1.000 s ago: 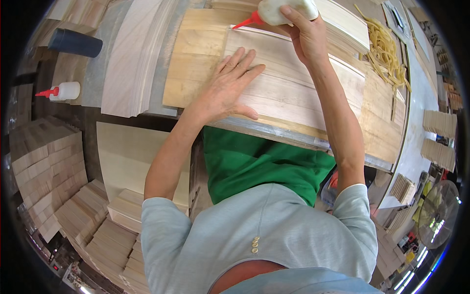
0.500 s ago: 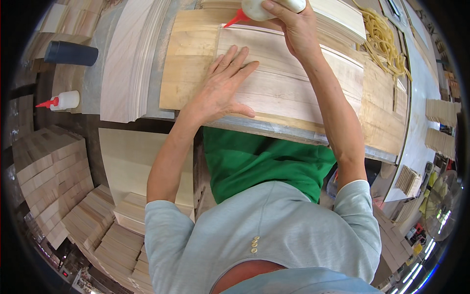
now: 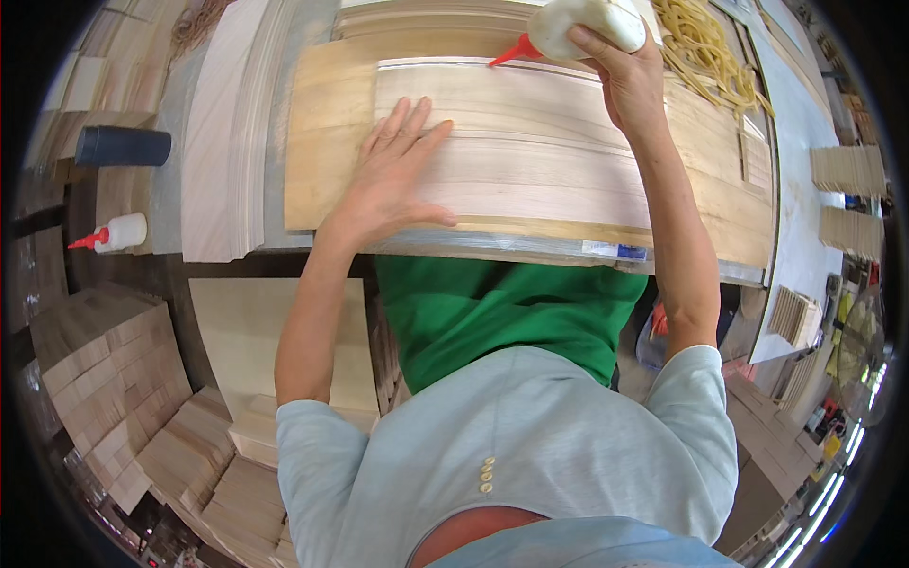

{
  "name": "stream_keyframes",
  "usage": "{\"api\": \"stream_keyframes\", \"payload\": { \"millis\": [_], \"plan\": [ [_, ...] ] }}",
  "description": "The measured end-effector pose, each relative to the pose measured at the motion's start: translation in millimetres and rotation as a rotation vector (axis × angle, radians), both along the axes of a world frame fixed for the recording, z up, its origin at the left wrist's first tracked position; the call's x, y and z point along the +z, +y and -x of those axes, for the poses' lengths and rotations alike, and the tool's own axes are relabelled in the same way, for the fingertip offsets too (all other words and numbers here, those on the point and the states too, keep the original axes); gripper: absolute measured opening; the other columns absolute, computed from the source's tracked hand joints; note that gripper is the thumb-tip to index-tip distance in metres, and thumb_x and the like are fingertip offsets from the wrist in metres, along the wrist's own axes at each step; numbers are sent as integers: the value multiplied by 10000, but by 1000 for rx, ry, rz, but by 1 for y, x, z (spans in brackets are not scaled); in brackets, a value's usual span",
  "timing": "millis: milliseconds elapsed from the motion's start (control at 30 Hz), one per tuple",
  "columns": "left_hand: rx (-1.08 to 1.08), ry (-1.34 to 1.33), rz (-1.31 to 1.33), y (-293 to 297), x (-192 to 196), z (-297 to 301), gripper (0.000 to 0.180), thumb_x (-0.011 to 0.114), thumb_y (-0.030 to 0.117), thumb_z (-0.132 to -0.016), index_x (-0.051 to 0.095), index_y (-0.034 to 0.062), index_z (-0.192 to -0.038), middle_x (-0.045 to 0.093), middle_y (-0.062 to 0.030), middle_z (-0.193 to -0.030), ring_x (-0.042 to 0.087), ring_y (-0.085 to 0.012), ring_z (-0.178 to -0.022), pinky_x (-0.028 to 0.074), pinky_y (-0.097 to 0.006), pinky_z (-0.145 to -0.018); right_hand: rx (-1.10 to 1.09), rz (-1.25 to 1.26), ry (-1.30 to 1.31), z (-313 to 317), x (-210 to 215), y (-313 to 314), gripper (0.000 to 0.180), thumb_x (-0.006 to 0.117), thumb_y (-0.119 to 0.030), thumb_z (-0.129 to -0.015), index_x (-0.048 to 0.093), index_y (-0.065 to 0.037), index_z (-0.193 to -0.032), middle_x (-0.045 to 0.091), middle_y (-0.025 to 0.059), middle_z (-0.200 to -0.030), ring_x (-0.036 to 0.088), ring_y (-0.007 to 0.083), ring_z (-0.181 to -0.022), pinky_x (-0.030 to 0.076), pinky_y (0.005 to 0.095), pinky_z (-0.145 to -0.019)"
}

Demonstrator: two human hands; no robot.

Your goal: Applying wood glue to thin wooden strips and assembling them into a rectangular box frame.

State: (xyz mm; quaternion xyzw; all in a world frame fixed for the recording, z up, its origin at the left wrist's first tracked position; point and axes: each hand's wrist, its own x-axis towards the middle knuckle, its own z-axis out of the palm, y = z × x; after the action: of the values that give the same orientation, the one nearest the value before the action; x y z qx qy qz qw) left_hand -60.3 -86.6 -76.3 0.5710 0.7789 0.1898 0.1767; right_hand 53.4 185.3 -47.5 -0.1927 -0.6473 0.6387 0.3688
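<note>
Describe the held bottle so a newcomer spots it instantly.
Find the pale wooden panel under the left hand. Over its far edge, the right hand holds a white bottle with a red nozzle. A similar bottle is at far left; only the first is held.

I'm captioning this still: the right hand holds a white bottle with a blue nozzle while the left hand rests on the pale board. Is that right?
Not quite: the nozzle is red, as the head view shows. The right hand holds the white bottle, and the left hand rests on the pale board.
</note>
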Motion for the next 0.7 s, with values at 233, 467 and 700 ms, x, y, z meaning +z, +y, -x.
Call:
{"api": "stream_keyframes", "payload": {
  "millis": [233, 467, 700],
  "plan": [
    [20, -15, 48, 6, 10, -5, 1072, 863, 313, -517, 382, 134, -1458, 203, -118, -1580, 118, -292, -1472, 130, -457, -1182, 11, -17, -9, -72, -11, 60, 480, 711, -37, -835, 494, -41, -1264, 614, 105, -1190, 610, 219, -1102, 542, 403, -925],
    [25, 15, 68, 8, 13, -9, 1100, 867, 320, -488, 385, 109, -1455, 216, -136, -1573, 129, -312, -1469, 146, -469, -1177, -99, -83, -16, -125, 2, 89, 440, 705, 9, -805, 550, -34, -1214, 635, 78, -1130, 622, 197, -1046, 540, 347, -872],
    [-6, 29, 26, 9, 9, -7, 1122, 871, 363, -485, 378, 94, -1457, 214, -152, -1571, 126, -320, -1468, 140, -484, -1174, -213, -153, -73, -159, 8, 108, 425, 689, -11, -821, 546, -28, -1221, 634, 85, -1129, 621, 210, -1048, 535, 367, -889]
  ]
}}
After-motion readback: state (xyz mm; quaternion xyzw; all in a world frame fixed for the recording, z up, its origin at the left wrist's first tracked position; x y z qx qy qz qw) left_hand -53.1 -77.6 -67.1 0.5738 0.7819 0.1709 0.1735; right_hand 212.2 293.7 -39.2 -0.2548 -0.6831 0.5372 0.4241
